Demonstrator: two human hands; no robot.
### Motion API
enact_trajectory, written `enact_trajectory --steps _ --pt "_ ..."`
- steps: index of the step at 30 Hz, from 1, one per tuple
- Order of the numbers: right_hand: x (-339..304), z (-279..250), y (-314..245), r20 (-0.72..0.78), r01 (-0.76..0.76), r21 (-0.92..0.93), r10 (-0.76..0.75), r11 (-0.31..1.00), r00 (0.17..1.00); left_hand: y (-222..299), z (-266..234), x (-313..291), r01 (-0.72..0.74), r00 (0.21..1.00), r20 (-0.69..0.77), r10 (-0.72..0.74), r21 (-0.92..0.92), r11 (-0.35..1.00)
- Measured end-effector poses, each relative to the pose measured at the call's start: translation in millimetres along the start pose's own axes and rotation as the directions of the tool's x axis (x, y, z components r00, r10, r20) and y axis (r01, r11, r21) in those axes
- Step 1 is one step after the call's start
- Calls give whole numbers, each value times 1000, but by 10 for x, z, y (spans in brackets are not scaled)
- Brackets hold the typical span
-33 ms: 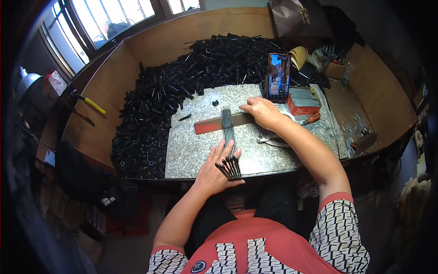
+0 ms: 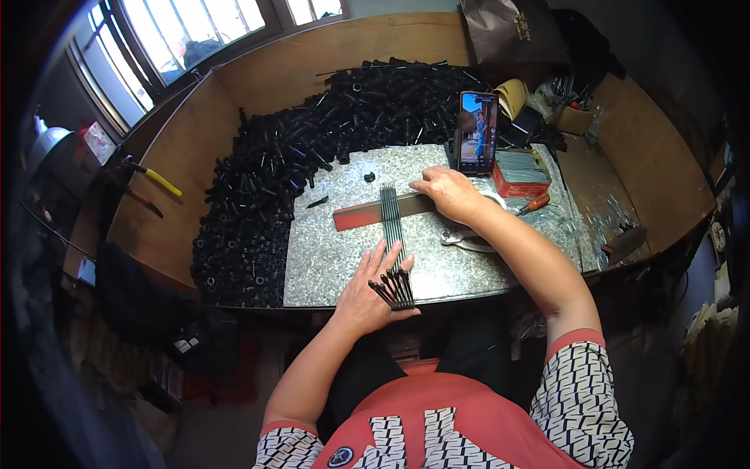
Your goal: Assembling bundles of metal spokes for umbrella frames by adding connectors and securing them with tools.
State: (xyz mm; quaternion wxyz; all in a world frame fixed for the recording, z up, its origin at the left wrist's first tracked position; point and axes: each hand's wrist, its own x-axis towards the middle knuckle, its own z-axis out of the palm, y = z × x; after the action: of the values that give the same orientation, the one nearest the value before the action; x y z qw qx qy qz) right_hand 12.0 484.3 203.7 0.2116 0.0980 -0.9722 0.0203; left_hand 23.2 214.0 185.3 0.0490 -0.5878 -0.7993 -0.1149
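Across the middle of the table [image 2: 336, 258], on its grey speckled sheet, a row of thin dark rods [image 2: 392, 223] lies side by side, running from a reddish flat bar [image 2: 367, 213] back toward the person. Their near ends carry small black caps [image 2: 394, 288], fanned out at the table's front edge. The left hand [image 2: 371, 293] lies flat and open, palm down, fingers spread against the capped ends and the rods' left side, gripping nothing. The right hand [image 2: 449, 191] rests well apart from it, palm down on the bar's right part, its fingers loosely curled over the bar; I cannot tell whether it pinches anything beneath. Behind and to the left a great heap of black tubular pieces [image 2: 266, 187] curves round the sheet. A phone [image 2: 477, 131] stands propped just beyond the right hand, a red box [image 2: 522, 173] beside it, and metal pliers [image 2: 469, 238] lie under the right forearm. To my eye the step in hand is evening up the rods against the bar as a stop. A next move, I would judge, calls for steady pressure on the bar and a gentle, level push at the caps, so no rod rides over its neighbour.
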Motion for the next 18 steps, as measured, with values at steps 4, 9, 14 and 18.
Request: enact_trajectory --steps 4,9,14,18 --pt "26 51 6 12 -7 -3 7 1000 1000 4 -2 -1 5 1000 -26 -6 -41 999" --pt "18 41 6 -4 -37 7 37 999 999 -7 -4 3 11 1000 -17 -11 -35 999" --pt "37 48 4 -10 -33 15 33 999 999 -19 10 3 7 1000 -19 -8 -42 999" --pt "66 68 20 5 4 17 -4 1000 1000 -17 3 9 4 1000 -14 -5 -30 1000"
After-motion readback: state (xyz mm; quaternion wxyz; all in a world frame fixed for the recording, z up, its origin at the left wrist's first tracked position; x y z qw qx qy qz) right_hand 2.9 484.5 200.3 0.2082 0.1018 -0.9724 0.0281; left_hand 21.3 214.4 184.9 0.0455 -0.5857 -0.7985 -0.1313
